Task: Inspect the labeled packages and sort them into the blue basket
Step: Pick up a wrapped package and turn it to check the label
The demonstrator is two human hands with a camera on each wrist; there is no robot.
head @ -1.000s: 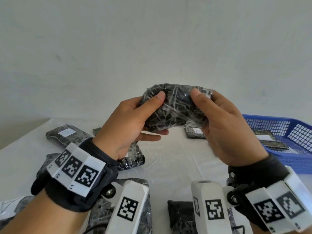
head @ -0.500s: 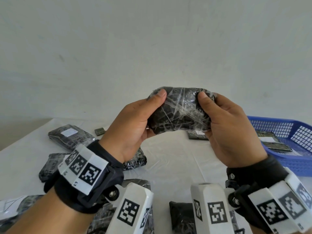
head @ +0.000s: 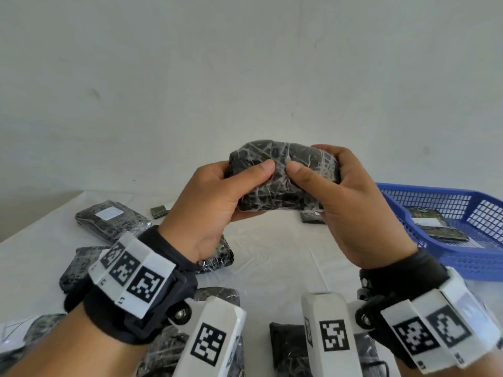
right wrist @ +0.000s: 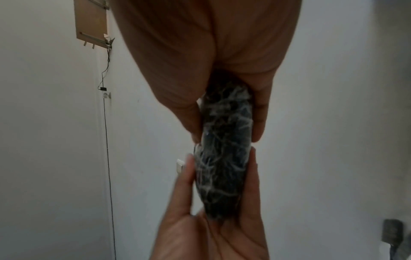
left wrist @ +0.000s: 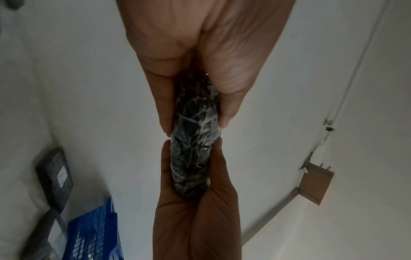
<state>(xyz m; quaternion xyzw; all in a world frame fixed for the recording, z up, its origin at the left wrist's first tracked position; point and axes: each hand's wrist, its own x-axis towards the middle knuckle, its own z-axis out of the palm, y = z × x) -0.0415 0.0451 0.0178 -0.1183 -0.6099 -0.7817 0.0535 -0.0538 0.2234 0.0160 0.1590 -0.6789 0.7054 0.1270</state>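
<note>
Gripping the wrapped package [head: 283, 180] above the bench [head: 272, 257] in both hands, left hand [head: 215, 202] and right hand [head: 351, 210], we risk binning it in the blue basket [head: 462, 257] unread, no label being visible.

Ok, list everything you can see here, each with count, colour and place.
Plastic-wrapped black package: one, black, held up in both hands.
Other wrapped black packages: several, black, lying on the table, some with white labels.
Blue plastic mesh basket: one, blue, table's right side, holding labelled packages.
White table cover: one, white, under everything.
Wrist camera rigs: two, black and white, one on each wrist.
Left hand: grip on the package's left end.
Right hand: grip on its right end.
</note>
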